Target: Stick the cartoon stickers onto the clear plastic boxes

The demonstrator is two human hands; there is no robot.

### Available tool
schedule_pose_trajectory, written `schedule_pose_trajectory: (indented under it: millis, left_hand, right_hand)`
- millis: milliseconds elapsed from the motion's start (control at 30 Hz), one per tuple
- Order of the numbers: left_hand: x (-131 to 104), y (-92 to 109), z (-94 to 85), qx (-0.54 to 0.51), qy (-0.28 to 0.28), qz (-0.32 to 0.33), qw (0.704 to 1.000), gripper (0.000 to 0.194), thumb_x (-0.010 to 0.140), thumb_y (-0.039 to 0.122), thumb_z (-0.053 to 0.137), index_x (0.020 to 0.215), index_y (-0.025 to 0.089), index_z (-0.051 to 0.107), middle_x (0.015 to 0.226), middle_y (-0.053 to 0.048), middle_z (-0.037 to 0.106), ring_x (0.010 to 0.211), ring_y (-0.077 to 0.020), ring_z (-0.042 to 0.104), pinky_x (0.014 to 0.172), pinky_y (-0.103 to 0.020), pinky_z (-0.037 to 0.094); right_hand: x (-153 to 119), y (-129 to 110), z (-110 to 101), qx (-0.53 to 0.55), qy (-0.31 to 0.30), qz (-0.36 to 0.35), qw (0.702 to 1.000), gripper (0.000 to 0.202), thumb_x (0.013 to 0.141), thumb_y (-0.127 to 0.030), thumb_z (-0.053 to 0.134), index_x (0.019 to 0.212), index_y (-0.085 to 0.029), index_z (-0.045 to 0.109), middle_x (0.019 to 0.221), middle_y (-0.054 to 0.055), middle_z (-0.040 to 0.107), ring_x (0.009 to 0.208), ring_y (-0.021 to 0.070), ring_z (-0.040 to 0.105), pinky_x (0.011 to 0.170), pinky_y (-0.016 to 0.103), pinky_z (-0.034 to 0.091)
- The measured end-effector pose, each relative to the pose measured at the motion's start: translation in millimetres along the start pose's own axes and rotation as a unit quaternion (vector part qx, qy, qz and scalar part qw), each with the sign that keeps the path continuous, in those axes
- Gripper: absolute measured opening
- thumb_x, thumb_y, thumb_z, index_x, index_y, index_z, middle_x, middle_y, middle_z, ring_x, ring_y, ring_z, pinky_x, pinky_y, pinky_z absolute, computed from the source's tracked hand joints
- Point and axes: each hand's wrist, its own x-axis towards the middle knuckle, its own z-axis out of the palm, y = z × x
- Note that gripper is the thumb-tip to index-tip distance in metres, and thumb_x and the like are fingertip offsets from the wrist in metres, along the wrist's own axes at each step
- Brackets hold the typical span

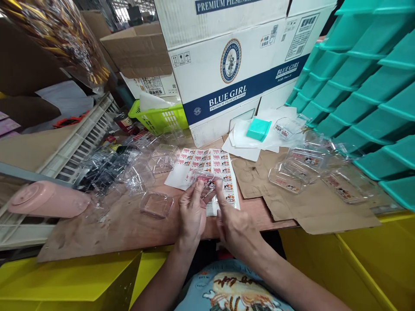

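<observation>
A small clear plastic box (212, 178) with a pink label and cartoon animals is held over the sticker sheets. My left hand (192, 214) grips its left side, thumb on top and fingers underneath. With its index finger stretched out, my right hand (239, 224) presses on the box's right part; the thumb stays apart, and the remaining fingers are curled and partly hidden. Beneath the box lie printed sticker sheets (225, 157) with rows of the same design. An unlabelled clear plastic box (157, 204) rests left of my hands.
Labelled clear boxes (287, 179) lie on flattened cardboard (319, 211) at right. More clear plastic pieces (138, 177) pile up at left near a pink cup (48, 198). Behind stand a white beer carton (243, 99), a green basket (162, 119) and stacked teal trays (366, 99).
</observation>
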Motion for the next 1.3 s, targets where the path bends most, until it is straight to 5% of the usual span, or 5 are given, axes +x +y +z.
schedule_pose_trajectory:
  millis: [633, 900, 1100, 1200, 1300]
  left_hand:
    - [1, 11, 8.6, 0.197, -0.170, -0.033, 0.965, 0.026, 0.078, 0.038, 0.076, 0.096, 0.020, 0.078, 0.098, -0.010, 0.075, 0.088, -0.0253, 0.071, 0.084, -0.043, 0.059]
    - [84, 21, -40.7, 0.717, -0.118, 0.272, 0.631, 0.055, 0.085, 0.034, 0.066, 0.135, 0.016, 0.054, 0.121, -0.019, 0.060, 0.117, -0.0370, 0.055, 0.099, -0.058, 0.044]
    - [57, -7, -11.8, 0.724, -0.191, 0.346, 0.565, 0.040, 0.095, 0.010, 0.037, 0.122, 0.021, 0.065, 0.100, -0.012, 0.064, 0.096, -0.0249, 0.062, 0.083, -0.038, 0.052]
    - [30, -11, 4.7, 0.677, -0.284, 0.389, 0.556, 0.036, 0.093, 0.020, 0.051, 0.127, 0.020, 0.062, 0.110, -0.015, 0.064, 0.109, -0.0297, 0.060, 0.093, -0.044, 0.050]
    - [30, 0, 2.5, 0.607, -0.227, 0.368, 0.667, 0.070, 0.074, 0.041, 0.078, 0.136, 0.019, 0.054, 0.137, -0.018, 0.053, 0.132, -0.0374, 0.044, 0.108, -0.054, 0.039]
  right_hand:
    - [32, 73, -73, 0.221, 0.101, -0.009, 0.970, 0.052, 0.091, -0.036, 0.063, 0.141, -0.028, 0.051, 0.116, 0.009, 0.059, 0.098, 0.0210, 0.061, 0.084, 0.036, 0.053]
    - [54, 249, -158, -0.157, 0.319, 0.117, 0.927, 0.038, 0.084, -0.047, 0.069, 0.113, -0.023, 0.073, 0.103, 0.020, 0.057, 0.112, 0.0399, 0.049, 0.086, 0.052, 0.040]
    - [80, 126, -83, 0.227, 0.189, 0.131, 0.946, 0.037, 0.089, -0.049, 0.060, 0.111, -0.020, 0.069, 0.087, 0.011, 0.071, 0.076, 0.0228, 0.066, 0.062, 0.033, 0.052]
    - [94, 76, -42, 0.514, 0.059, 0.162, 0.840, 0.050, 0.083, -0.042, 0.069, 0.127, -0.020, 0.058, 0.103, 0.008, 0.073, 0.087, 0.0209, 0.069, 0.073, 0.032, 0.056]
    - [96, 78, -28, 0.562, 0.084, 0.181, 0.803, 0.061, 0.080, -0.042, 0.071, 0.133, -0.021, 0.050, 0.113, 0.008, 0.070, 0.094, 0.0193, 0.068, 0.086, 0.035, 0.055]
